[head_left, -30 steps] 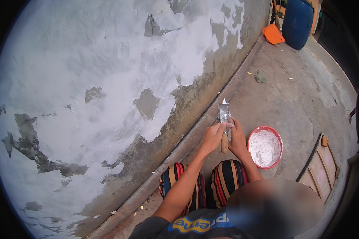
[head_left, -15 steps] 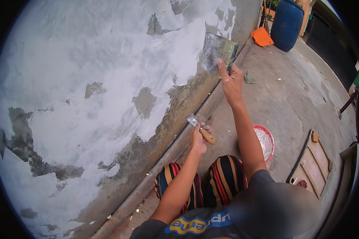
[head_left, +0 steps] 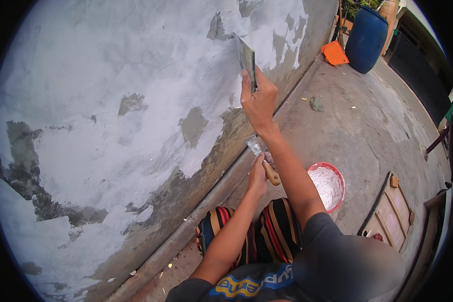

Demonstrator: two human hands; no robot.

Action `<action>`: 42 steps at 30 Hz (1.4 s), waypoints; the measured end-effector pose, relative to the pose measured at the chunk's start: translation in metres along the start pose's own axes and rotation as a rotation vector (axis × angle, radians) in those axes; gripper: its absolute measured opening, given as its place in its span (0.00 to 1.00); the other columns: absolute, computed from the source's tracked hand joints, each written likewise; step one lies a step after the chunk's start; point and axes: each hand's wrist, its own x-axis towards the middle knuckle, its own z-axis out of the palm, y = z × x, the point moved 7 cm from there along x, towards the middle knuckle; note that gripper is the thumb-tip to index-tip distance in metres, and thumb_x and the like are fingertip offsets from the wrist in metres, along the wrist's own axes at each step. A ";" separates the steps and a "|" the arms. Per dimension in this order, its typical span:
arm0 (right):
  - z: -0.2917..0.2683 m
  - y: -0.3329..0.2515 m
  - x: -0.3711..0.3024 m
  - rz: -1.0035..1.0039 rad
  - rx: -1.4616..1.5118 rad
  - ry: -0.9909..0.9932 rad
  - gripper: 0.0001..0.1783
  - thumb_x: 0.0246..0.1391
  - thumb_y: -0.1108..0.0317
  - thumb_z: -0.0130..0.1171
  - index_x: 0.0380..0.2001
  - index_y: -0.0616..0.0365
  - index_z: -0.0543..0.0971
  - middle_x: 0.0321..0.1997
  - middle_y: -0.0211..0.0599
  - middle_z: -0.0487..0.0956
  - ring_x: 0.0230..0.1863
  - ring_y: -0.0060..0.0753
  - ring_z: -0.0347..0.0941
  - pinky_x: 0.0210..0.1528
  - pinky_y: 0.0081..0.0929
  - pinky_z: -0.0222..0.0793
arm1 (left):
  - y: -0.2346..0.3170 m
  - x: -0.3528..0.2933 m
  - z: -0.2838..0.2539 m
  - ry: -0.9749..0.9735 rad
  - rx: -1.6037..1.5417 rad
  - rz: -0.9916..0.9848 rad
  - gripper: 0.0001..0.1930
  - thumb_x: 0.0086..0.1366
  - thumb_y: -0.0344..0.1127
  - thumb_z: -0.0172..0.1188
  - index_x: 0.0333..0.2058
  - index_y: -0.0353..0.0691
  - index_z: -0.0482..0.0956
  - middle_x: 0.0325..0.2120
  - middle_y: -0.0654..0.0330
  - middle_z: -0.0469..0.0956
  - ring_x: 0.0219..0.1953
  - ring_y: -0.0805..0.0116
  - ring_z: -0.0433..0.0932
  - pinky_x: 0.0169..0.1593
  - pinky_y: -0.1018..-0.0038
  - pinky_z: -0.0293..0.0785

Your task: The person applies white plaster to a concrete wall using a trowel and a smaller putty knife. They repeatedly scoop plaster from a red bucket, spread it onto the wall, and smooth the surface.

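My right hand is raised against the patchily skimmed wall, its fingers closed round a wide flat filling blade. That blade is seen nearly edge-on, and its far edge is at the white-coated surface; whether it presses there I cannot tell. Lower down, close to the wall's foot, my left hand grips a small putty knife with a wooden handle. Its metal blade, smeared with white, points up and away, just left of my right forearm.
A red-rimmed tub of white paste stands on the concrete floor right of my knees. Farther right lies a framed wooden panel. At the back are an orange dustpan and a blue barrel. A low ledge runs along the wall's foot.
My right hand has moved left toward the wall, turning the wide blade from face-on to nearly edge-on. My left hand with the putty knife has shifted slightly right. More of the tub shows.
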 end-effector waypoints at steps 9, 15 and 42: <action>0.029 -0.092 -0.123 -0.466 0.146 -0.499 0.39 0.35 0.85 0.59 0.58 0.57 0.74 0.56 0.44 0.77 0.52 0.46 0.78 0.47 0.36 0.78 | -0.011 0.025 -0.009 -0.149 -0.139 0.038 0.13 0.72 0.47 0.48 0.41 0.42 0.70 0.28 0.60 0.77 0.29 0.67 0.78 0.36 0.68 0.78; -0.003 -0.031 -0.058 -0.116 0.227 -0.247 0.26 0.50 0.81 0.55 0.55 0.55 0.76 0.51 0.42 0.80 0.48 0.40 0.79 0.48 0.30 0.76 | -0.002 0.006 0.001 -0.053 -0.072 0.040 0.13 0.72 0.45 0.46 0.41 0.41 0.70 0.30 0.59 0.76 0.29 0.68 0.77 0.36 0.69 0.77; 0.029 -0.070 -0.061 -0.222 0.063 -0.234 0.43 0.38 0.81 0.60 0.64 0.52 0.67 0.53 0.41 0.69 0.47 0.42 0.67 0.44 0.34 0.68 | -0.140 -0.042 -0.017 0.048 0.039 -0.355 0.15 0.67 0.48 0.48 0.42 0.44 0.71 0.34 0.63 0.74 0.32 0.73 0.74 0.36 0.71 0.72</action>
